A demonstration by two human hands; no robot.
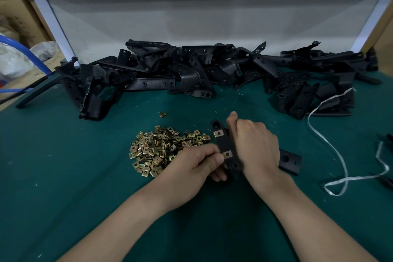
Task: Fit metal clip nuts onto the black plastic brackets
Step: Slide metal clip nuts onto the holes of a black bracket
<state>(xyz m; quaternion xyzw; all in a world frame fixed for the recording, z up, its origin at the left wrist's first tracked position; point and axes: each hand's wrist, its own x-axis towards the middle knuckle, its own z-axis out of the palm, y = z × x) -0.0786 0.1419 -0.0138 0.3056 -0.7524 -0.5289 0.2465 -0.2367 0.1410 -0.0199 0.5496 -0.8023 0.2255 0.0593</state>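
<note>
A pile of small gold metal clip nuts (161, 151) lies on the green surface (63, 176), just left of the long black plastic bracket (225, 144). The left hand (195, 168) pinches the near clip nut (227, 154) on the bracket's edge. The far clip nut (218, 133) sits higher up. The right hand (255, 144) curls round the bracket's right side. A white string (357, 178) lies well to the bracket's right.

Single head-worn wide-angle view, forward and down, close over green table (63, 176).
</note>
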